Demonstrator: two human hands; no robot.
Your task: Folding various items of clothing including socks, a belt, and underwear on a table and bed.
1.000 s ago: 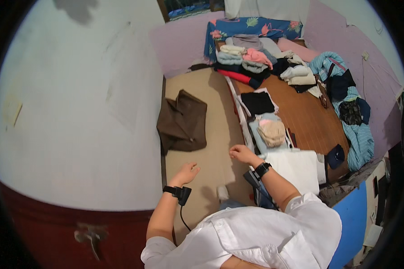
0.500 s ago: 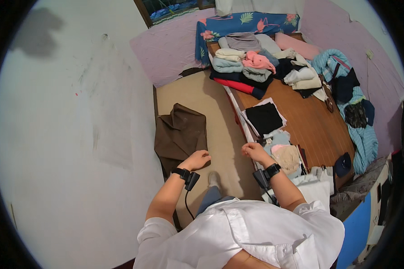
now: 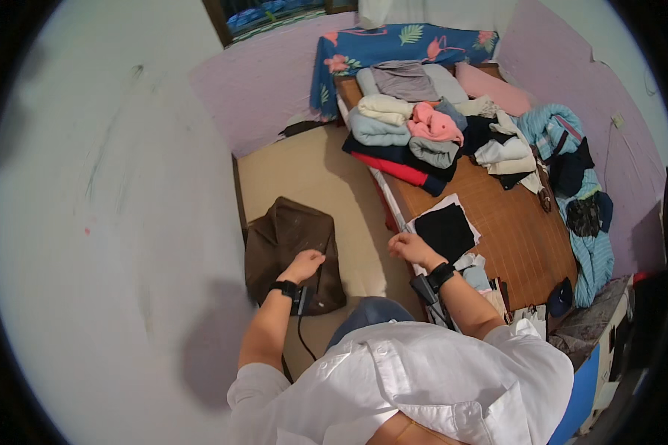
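Note:
A brown fabric bag [image 3: 289, 230] with a sagging, creased top stands on the floor by the left wall. Above its right part hangs my left hand [image 3: 305, 265], fingers curled in, with nothing seen in them; the bag lies behind and below it. My right hand [image 3: 414, 250] is in the air at the bed's left edge, its fingers loosely curled together and nothing visible in them. Closest to it is a folded black garment [image 3: 445, 231] resting on a white cloth [image 3: 464, 211]. Each wrist wears a black strap with a small device.
A bed with a brown mat [image 3: 527, 252] fills the right side. Folded clothes [image 3: 378, 132], a pink pillow [image 3: 493, 87] and a striped blue blanket [image 3: 592, 256] lie on it. A dark cap [image 3: 561, 297] sits near its front. The beige floor [image 3: 356, 230] runs between bed and wall.
I have moved forward and my view has shifted. The left hand has gone from the bag's near right edge to over its body. Both hands keep their curled shape.

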